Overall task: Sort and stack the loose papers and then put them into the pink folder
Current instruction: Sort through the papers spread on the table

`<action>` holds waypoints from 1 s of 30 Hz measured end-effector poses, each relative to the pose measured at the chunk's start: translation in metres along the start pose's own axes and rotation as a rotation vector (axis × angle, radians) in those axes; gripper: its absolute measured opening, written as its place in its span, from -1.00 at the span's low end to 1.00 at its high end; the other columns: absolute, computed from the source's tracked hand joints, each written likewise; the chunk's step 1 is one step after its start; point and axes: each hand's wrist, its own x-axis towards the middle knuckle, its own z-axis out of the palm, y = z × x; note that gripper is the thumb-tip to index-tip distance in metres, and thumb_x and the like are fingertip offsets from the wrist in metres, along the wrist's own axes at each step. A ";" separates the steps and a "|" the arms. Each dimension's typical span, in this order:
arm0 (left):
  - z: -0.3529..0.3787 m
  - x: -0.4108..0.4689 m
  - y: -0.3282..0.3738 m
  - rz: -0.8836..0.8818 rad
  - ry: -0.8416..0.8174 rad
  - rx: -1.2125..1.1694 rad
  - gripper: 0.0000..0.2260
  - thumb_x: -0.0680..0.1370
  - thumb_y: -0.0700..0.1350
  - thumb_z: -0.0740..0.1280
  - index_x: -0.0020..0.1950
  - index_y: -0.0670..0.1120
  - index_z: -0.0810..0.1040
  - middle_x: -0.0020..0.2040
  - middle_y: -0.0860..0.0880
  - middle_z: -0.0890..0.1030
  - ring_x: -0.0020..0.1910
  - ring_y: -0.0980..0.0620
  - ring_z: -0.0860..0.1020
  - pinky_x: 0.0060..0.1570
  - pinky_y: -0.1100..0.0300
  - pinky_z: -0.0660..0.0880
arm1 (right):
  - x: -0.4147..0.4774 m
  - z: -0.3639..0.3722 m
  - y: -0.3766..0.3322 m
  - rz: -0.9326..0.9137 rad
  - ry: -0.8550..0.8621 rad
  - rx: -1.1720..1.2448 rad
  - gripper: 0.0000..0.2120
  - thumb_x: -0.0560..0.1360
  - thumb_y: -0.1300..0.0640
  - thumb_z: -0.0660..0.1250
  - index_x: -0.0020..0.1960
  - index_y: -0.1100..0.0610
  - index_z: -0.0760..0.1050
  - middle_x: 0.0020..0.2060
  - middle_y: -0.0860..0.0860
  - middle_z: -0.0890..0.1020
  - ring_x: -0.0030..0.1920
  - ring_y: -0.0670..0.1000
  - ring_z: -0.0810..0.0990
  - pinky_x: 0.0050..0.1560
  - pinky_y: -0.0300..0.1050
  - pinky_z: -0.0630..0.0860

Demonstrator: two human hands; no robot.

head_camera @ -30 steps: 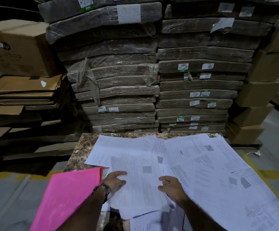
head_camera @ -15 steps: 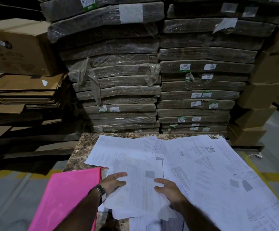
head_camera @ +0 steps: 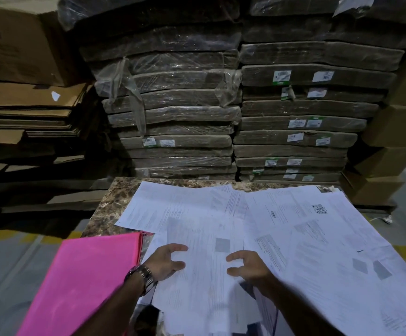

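Note:
Loose white printed papers (head_camera: 294, 226) lie spread and overlapping over a brown marble table (head_camera: 114, 204). One sheet (head_camera: 204, 270) lies on top, near me. My left hand (head_camera: 165, 261), with a wristwatch, rests on that sheet's left side with its fingers spread. On the sheet's right side my right hand (head_camera: 248, 265) touches it with loosely curved fingers. A pink folder (head_camera: 83, 282) lies closed at the table's near left corner, overhanging the edge, just left of my left wrist.
Behind the table rise two tall stacks of plastic-wrapped flat bundles (head_camera: 294, 112). Flattened cardboard (head_camera: 27, 105) is piled at the left and brown boxes (head_camera: 396, 132) at the right. Grey floor with yellow lines (head_camera: 27, 238) surrounds the table.
Both hands stay at the sides of the near sheet; their fingers have spread a little and the sheet has shifted slightly. The view has tipped down a bit.

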 end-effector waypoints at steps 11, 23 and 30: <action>0.016 0.005 0.026 0.116 0.074 0.352 -0.65 0.47 -0.23 0.40 0.22 -0.01 0.50 0.05 0.01 0.48 -0.36 0.19 0.43 -0.49 0.45 0.39 | 0.016 -0.012 -0.004 -0.007 -0.122 -0.141 -0.81 0.29 0.11 0.55 -0.12 0.08 0.66 -0.11 -0.06 0.67 -0.15 -0.14 0.62 -0.15 -0.33 0.51; 0.017 0.018 0.026 0.118 0.128 0.418 -0.70 0.40 -0.19 0.49 0.11 0.03 0.62 -0.14 -0.04 0.62 -0.28 0.14 0.54 -0.21 0.31 0.52 | 0.025 -0.015 -0.005 0.012 -0.233 -0.051 -0.92 0.40 0.39 0.46 -0.12 0.30 0.61 -0.52 0.02 0.60 -0.59 -0.12 0.49 -0.58 -0.40 0.33; 0.025 0.013 0.016 0.242 0.235 0.470 -0.74 0.40 -0.16 0.50 0.06 0.04 0.65 -0.20 0.01 0.66 -0.22 0.10 0.56 -0.06 0.31 0.54 | 0.017 -0.010 0.005 -0.099 -0.150 -0.052 -0.83 0.37 0.36 0.48 -0.05 0.31 0.65 -0.24 0.13 0.67 -0.33 -0.01 0.64 -0.37 -0.29 0.53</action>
